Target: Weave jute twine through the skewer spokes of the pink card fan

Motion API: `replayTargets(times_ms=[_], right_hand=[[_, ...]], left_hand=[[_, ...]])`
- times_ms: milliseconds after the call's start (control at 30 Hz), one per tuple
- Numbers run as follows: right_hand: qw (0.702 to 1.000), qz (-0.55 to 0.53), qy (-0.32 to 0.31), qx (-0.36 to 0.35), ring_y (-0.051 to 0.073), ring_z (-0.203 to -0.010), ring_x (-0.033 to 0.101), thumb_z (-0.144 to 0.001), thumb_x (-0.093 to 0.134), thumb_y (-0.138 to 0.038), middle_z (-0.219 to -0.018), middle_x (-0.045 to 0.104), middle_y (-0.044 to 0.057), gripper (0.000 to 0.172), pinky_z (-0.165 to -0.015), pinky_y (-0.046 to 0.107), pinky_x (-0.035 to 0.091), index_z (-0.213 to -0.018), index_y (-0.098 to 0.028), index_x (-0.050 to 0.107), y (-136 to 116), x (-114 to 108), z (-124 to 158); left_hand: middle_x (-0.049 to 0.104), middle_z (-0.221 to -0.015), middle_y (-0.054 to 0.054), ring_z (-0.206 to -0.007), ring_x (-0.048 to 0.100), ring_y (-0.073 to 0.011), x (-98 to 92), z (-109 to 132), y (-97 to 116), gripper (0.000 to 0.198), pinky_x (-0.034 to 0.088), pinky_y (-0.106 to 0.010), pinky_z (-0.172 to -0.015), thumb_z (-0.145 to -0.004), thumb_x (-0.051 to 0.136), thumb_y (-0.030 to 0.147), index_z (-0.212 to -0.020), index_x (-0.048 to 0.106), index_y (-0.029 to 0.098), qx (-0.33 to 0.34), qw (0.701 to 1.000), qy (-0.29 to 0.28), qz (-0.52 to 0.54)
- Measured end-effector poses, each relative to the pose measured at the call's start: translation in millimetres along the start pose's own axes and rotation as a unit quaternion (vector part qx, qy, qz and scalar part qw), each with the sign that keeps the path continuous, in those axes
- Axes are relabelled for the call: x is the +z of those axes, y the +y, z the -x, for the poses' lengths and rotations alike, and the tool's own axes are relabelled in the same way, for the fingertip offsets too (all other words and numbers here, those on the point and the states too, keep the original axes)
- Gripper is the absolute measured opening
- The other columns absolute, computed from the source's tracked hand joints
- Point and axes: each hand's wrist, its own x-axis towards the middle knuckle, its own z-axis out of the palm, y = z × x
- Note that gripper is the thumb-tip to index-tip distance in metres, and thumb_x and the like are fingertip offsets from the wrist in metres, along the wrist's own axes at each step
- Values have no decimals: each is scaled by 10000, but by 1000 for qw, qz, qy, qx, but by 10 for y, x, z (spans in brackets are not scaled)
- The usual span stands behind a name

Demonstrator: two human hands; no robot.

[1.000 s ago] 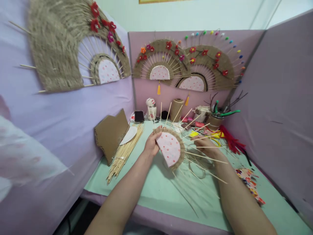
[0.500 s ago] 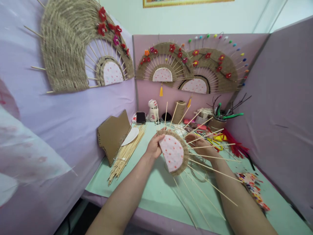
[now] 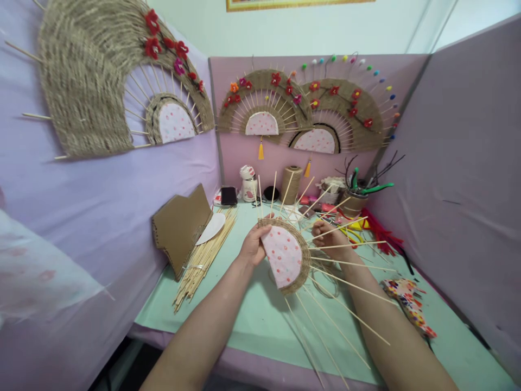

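A half-round fan piece [image 3: 285, 256] with dotted fabric, a woven twine rim [image 3: 306, 260] and thin sticks fanning outward is held above the table. My left hand [image 3: 255, 243] grips its upper left corner, thumb on the fabric and the other fingers behind. My right hand [image 3: 330, 239] is to the right of the rim, behind the sticks, with its fingers curled together; what they hold is too small to make out. Loose twine [image 3: 325, 283] lies in loops under the sticks.
Bundled sticks [image 3: 205, 258], folded cardboard [image 3: 179, 228] and a white half-disc [image 3: 211, 227] lie left. Behind stand a twine spool [image 3: 291, 184] and a pot with green-handled pliers [image 3: 353, 201]. Right are red strips [image 3: 378, 233] and a patterned cloth piece [image 3: 411, 307]. Finished fans [image 3: 268, 103] hang behind.
The view has shifted slightly, so the surroundings sit further left. My right hand has curled its fingers more and shows more clearly between the sticks. My left hand keeps its hold.
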Motion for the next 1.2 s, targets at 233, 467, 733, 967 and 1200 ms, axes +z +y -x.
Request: replayTargets(times_ms=[233, 467, 733, 967, 1200], right_hand=[[976, -51, 168, -130, 196, -782, 595, -717, 627, -365, -770, 657, -5, 68, -634, 348, 501, -742, -308, 600, -43, -373, -158], [985, 50, 49, -158, 220, -1037, 591, -661, 709, -326, -1063, 667, 27, 302, -855, 367, 479, -949, -269, 639, -30, 132, -43], [990, 128, -18, -48, 159, -632, 609, -652, 737, -370, -698, 661, 20, 441, -574, 289, 462, -1047, -191, 654, 72, 395, 133], [991, 126, -45, -2, 161, -696, 635, -642, 748, -274, -873, 710, 37, 352, -626, 280, 496, -980, -204, 680, 125, 502, 117], [991, 86, -62, 79, 135, -534, 602, -613, 747, -203, -703, 699, 39, 213, -503, 256, 477, -815, -180, 687, 255, 567, 112]], left_hand=[[704, -895, -45, -825, 639, -163, 4, 2, -3, 483, 455, -319, -865, -645, 667, 108, -1121, 608, 158, -10, 1000, -4, 7], [704, -838, -40, -774, 640, -156, -5, -11, -42, 476, 463, -316, -845, -642, 677, 115, -1112, 614, 150, -19, 1000, -2, -9], [707, -878, -62, -816, 647, -168, -30, -51, -67, 420, 470, -315, -843, -676, 637, 94, -1093, 621, 146, -10, 1000, 9, -3], [703, -794, -52, -757, 657, -159, -131, -188, -135, 296, 484, -302, -831, -686, 609, 69, -974, 636, 133, -9, 995, 89, 33], [699, -746, -96, -710, 672, -203, -232, -257, -251, 156, 503, -373, -811, -767, 549, 113, -900, 623, 83, -157, 973, 170, 12]])
